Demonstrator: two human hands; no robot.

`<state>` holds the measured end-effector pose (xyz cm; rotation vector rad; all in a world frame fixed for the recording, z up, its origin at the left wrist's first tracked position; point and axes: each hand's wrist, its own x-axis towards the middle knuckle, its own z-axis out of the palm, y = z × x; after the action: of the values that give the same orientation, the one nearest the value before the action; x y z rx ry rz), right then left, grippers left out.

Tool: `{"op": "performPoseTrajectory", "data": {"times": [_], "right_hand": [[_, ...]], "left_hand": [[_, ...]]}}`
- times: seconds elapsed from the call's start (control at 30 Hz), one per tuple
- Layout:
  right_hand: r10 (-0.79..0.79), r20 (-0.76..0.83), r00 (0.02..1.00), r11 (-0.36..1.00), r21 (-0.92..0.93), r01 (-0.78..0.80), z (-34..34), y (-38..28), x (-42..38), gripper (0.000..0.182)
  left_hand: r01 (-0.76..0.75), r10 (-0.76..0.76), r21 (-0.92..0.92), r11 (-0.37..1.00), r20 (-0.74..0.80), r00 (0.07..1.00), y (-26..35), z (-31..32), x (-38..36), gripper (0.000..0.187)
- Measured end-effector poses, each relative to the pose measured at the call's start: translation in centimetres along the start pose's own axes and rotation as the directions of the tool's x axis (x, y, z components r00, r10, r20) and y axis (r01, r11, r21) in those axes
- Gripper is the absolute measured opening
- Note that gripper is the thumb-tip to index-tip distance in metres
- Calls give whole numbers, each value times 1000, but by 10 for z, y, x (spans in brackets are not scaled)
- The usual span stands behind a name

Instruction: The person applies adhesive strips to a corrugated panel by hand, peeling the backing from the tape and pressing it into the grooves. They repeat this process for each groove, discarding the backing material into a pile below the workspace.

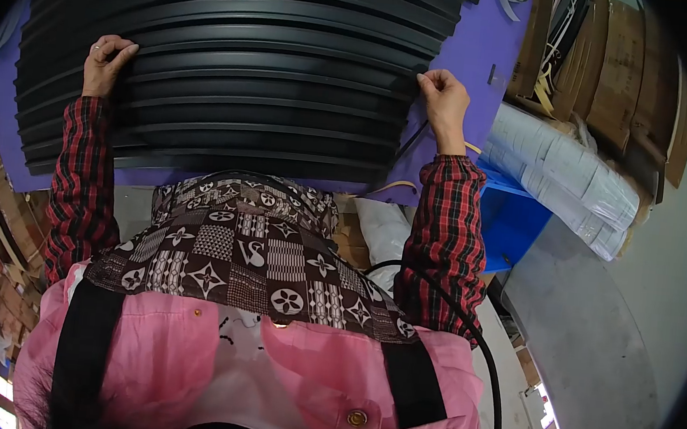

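Lots of black strips lie side by side on the purple tabletop, in front of the person. The left hand is over the strips on the left side, and they stick out past it to the left. Its grip is pinched on one strip, thumb and finger close together. The right hand is at the right ends of the strips. Its grip is pinched on an end too. Most of the pinched strip runs between the two hands. More strips lie both nearer and farther away. The arms have red and black checked sleeves. Off to the right are white rolls, a blue bin and brown cardboard.
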<state>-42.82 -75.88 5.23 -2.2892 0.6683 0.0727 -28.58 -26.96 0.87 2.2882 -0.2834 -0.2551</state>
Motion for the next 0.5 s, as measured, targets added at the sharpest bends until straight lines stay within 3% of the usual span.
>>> {"op": "performPoseTrajectory", "data": {"times": [0.1, 0.17, 0.2, 0.27, 0.3, 0.33, 0.37, 0.4, 0.43, 0.5], "right_hand": [[-20, 27, 999, 995, -97, 23, 1, 2, 4, 13], [-132, 35, 991, 958, -252, 137, 2, 3, 6, 15], [-135, 23, 991, 959, -249, 137, 1, 3, 9, 15], [-53, 11, 999, 989, -134, 54, 0, 4, 8, 17], [-49, 4, 999, 990, -133, 49, 0, 9, 9, 17], [-45, 70, 997, 999, -2, 45, 1, 17, 12, 18], [-54, 136, 989, 991, 129, 36, 2, 23, 15, 19], [-59, 129, 990, 990, 133, 42, 1, 25, 15, 19], [-5, 143, 990, 973, 231, -28, 1, 27, 12, 18], [36, 158, 987, 939, 331, -88, 1, 24, 9, 18]], "left_hand": [[39, -39, -24, 999, 4, 999, 7, -2, 1, 13], [139, -148, 146, 980, 53, 988, 22, -4, 4, 14], [127, -136, 147, 981, 50, 989, 38, 0, 7, 14], [-185, 176, 309, 933, 57, 983, 81, 22, 16, 14], [-328, 317, 232, 916, 83, 945, 123, 48, 21, 13], [-438, 425, 112, 892, 125, 897, 156, 83, 24, 14], [-491, 486, 7, 871, 129, 864, 186, 124, 22, 13], [-543, 549, -84, 835, 184, 816, 209, 163, 22, 11], [-622, 628, -91, 778, 77, 774, 224, 204, 21, 11], [-558, 558, -5, 830, 56, 828, 253, 258, 15, 12]]}}
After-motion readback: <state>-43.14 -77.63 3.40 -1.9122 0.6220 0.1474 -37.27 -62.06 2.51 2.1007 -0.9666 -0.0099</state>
